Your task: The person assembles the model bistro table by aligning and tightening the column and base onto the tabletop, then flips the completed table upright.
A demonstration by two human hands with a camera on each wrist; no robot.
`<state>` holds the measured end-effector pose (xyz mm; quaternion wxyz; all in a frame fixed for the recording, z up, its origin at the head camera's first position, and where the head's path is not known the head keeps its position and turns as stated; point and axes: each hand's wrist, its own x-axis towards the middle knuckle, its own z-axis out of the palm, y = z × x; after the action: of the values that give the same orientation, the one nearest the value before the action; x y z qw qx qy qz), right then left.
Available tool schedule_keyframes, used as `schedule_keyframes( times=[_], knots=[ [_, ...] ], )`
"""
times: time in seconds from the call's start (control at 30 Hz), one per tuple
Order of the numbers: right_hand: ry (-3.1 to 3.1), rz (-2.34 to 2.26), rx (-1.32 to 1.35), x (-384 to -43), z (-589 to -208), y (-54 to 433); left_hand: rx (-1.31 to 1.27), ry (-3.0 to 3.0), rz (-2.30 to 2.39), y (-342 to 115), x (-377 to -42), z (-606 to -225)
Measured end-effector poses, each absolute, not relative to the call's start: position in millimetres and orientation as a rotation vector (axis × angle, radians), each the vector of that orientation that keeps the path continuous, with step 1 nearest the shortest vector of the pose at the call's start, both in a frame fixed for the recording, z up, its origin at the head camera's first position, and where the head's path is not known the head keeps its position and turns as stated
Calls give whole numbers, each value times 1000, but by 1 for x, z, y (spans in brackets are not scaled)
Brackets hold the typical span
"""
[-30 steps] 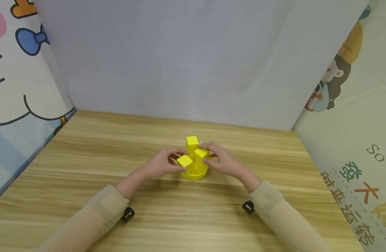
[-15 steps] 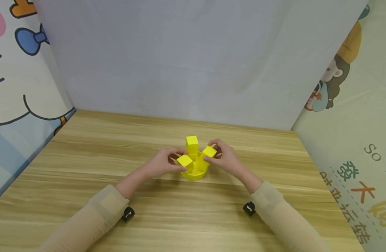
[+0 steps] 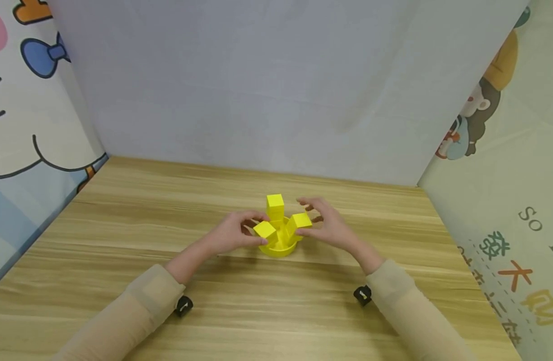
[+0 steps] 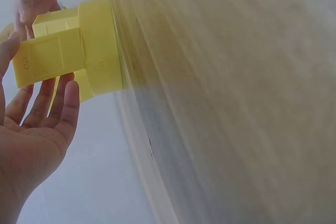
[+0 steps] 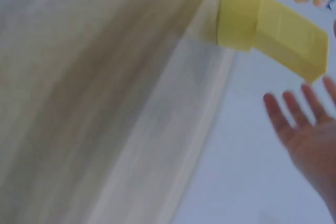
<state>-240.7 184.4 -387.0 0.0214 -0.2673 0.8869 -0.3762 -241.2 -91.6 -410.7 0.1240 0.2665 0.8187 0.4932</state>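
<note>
A round yellow base [image 3: 277, 252] stands on the wooden table, with three yellow square-ended blocks rising from it. My left hand [image 3: 231, 233] holds the left block [image 3: 265, 230] between thumb and fingers; the left wrist view shows a number on that block's face [image 4: 48, 57]. On the other side, the right block [image 3: 300, 220] leans outward over the rim. My right hand [image 3: 331, 228] is beside it, fingers spread; in the right wrist view the fingertips [image 5: 270, 100] are apart from the block. The back block [image 3: 275, 204] stands upright, with no hand on it.
The wooden table [image 3: 276, 311] extends around the base on every side. A pale cloth wall [image 3: 258, 90] rises behind it. Printed cloths hang at left [image 3: 32, 110] and right [image 3: 507, 165]. Each wrist carries a black mount [image 3: 183, 306].
My right hand has drawn the right block outward to the right, then let go and spread its fingers. The left hand and its block have stayed in place.
</note>
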Motion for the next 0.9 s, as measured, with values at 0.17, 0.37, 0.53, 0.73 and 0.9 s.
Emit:
schedule_keyframes(
  times=[0.17, 0.37, 0.53, 0.73, 0.9],
  knots=[
    [2531, -1147, -1055, -243, -381, 194, 777, 2376, 1443, -92, -241, -410],
    [2524, -1027, -1115, -243, -379, 197, 783, 2378, 1451, -92, -240, -411],
    [2560, -999, -1154, -243, -380, 197, 778, 2372, 1450, -92, -240, -410],
    [2567, -1021, -1210, -243, -383, 196, 782, 2376, 1449, -92, -238, -409],
    [2574, -1007, -1265, -243, -384, 196, 777, 2384, 1444, -92, -238, -408]
  ],
)
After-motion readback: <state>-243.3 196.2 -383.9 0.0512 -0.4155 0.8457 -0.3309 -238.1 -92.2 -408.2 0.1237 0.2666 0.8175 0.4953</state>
